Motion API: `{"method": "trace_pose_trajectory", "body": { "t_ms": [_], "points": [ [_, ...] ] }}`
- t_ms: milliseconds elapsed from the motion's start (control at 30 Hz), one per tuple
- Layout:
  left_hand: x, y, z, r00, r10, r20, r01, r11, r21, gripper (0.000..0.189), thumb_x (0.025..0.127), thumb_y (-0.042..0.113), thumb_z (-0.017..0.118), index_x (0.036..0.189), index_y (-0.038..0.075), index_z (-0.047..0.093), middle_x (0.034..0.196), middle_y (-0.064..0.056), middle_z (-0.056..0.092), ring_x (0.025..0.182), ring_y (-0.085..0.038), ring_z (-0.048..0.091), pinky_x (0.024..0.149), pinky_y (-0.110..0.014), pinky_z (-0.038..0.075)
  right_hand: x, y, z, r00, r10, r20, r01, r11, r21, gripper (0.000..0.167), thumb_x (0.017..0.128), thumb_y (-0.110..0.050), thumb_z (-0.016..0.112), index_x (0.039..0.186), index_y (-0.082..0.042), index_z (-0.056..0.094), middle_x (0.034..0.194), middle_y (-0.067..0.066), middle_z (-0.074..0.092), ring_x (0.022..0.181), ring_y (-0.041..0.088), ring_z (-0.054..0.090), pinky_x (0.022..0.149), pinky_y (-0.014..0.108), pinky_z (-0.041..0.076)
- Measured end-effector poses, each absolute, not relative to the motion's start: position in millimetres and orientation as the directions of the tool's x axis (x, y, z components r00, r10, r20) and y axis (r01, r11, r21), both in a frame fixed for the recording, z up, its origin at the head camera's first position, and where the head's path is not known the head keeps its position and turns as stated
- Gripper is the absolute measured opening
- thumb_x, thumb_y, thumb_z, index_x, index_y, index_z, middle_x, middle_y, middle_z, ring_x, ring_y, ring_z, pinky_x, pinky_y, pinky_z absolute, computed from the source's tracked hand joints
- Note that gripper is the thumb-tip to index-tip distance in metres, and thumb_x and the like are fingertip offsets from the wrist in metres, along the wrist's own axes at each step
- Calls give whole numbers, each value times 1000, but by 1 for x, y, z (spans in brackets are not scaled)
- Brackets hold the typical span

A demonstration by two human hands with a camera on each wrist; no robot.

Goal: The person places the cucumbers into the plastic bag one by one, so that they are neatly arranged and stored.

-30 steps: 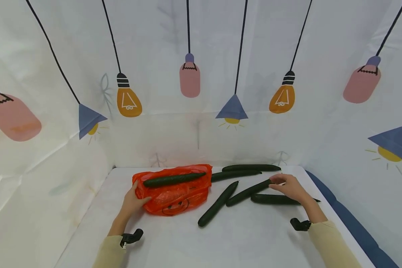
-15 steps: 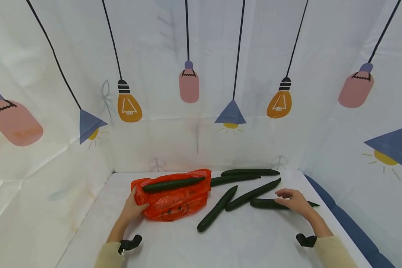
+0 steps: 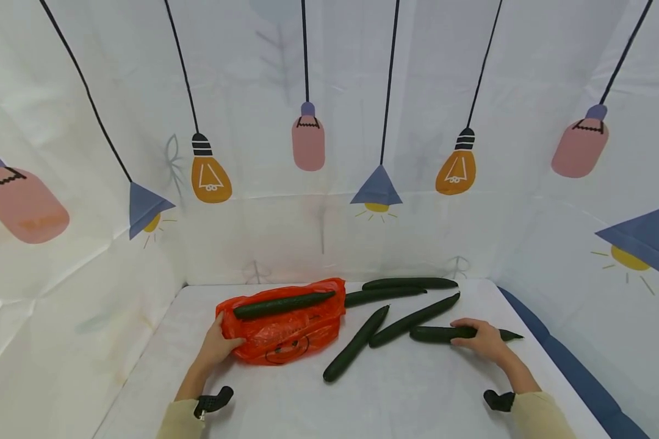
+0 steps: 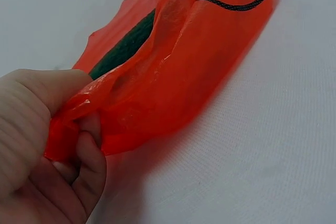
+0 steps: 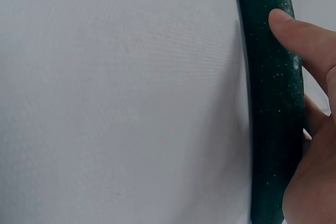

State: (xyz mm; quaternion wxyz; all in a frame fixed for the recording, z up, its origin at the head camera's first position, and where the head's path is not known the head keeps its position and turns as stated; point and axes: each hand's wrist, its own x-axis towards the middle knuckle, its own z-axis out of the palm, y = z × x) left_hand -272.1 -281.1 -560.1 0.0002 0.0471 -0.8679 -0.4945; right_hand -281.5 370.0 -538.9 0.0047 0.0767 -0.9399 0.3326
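Passage lies across the near stretch of table (image 3: 357, 408), with the red bag (image 3: 285, 332) and cucumbers (image 3: 357, 344) obstructing beyond.

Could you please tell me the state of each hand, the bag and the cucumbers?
Left hand: pinching the red bag at its left end.
Right hand: gripping the rightmost cucumber.
Red bag: rumpled, on the table.
Rightmost cucumber: held.
Cucumber at the bag: lying against the red plastic.
Other four cucumbers: on the table, not held.

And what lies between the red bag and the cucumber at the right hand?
Two slanting cucumbers lie between the red bag and the cucumber at the right hand; the head view shows it.
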Motion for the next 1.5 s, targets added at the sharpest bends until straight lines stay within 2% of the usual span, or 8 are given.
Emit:
{"method": "trace_pose_trajectory", "body": {
  "t_ms": [133,300,600,800,1000,1133,1367,1500],
  "points": [
    [-271,-279,-561,-996,-87,-24,-64,495,867,94,83,13,75,150,-7,13,146,-31,32,130,-47,34,104,-59,34,-282,370,-543,-983,-159,94,-184,794,-580,44,76,-26,82,115,-10,70,119,17,64,115,44,52,93,64,36],
    [-269,-280,-562,-993,-117,-9,-70,525,848,102,84,28,76,150,-8,8,149,-33,24,134,-48,27,107,-61,27,-284,369,-547,-969,-190,155,-244,806,-539,45,74,-19,83,115,-11,68,119,17,65,116,46,51,90,64,28],
    [-275,-281,-556,-995,-100,1,-51,513,857,95,83,5,71,150,-9,5,150,-33,22,136,-49,23,108,-62,23,-288,364,-550,-950,-213,227,-303,800,-517,40,74,-9,82,113,-14,71,116,16,67,111,46,54,85,60,25],
    [-276,-280,-556,-994,-103,-33,-82,519,851,93,82,0,67,149,-12,4,150,-37,20,137,-50,20,110,-61,19,-290,363,-547,-956,-234,177,-293,796,-530,41,77,-8,79,117,-14,71,119,16,66,114,45,52,87,60,23],
    [-273,-280,-559,-995,-92,-43,-84,512,855,93,82,-3,65,150,-11,2,150,-36,20,138,-49,20,110,-61,17,-287,357,-539,-958,-260,123,-281,757,-590,41,79,-16,79,119,-16,70,121,15,65,115,44,52,90,63,30],
    [-272,-280,-558,-994,-88,-63,-99,499,861,93,82,-3,64,150,-10,1,150,-35,21,137,-49,22,110,-60,19,-288,346,-531,-941,-305,145,-326,715,-618,41,80,-17,79,120,-16,69,121,12,65,116,42,52,91,67,35],
    [-276,-281,-557,-992,-97,-75,-113,497,860,95,82,2,65,151,-8,1,151,-33,21,137,-48,22,109,-60,21,-295,314,-512,-895,-363,260,-446,692,-568,42,77,-9,80,118,-18,71,106,1,67,102,32,53,79,51,23],
    [-275,-281,-560,-993,-92,-72,-110,510,853,94,82,2,66,150,-10,2,151,-34,21,137,-49,21,109,-61,21,-294,293,-502,-858,-401,320,-513,667,-541,41,76,-8,80,116,-17,72,101,-3,65,97,26,50,75,48,21]
  ]
}}
